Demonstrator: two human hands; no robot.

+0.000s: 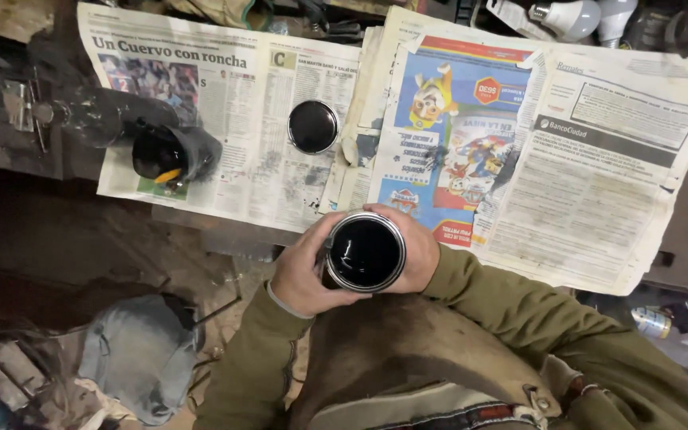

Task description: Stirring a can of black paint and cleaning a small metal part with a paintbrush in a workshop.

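Left hand point(302, 275) and right hand point(416, 251) wrapped around an open can of black paint point(365, 252), held just above the lap, near the newspaper-covered bench point(224, 171), round black lid point(313, 127) lying on the paper, well apart

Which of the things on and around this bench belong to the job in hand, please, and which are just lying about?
In use:
open paint can, held by left hand and right hand
can lid
newspapers

Lying about:
light bulbs
grey cloth
black cup
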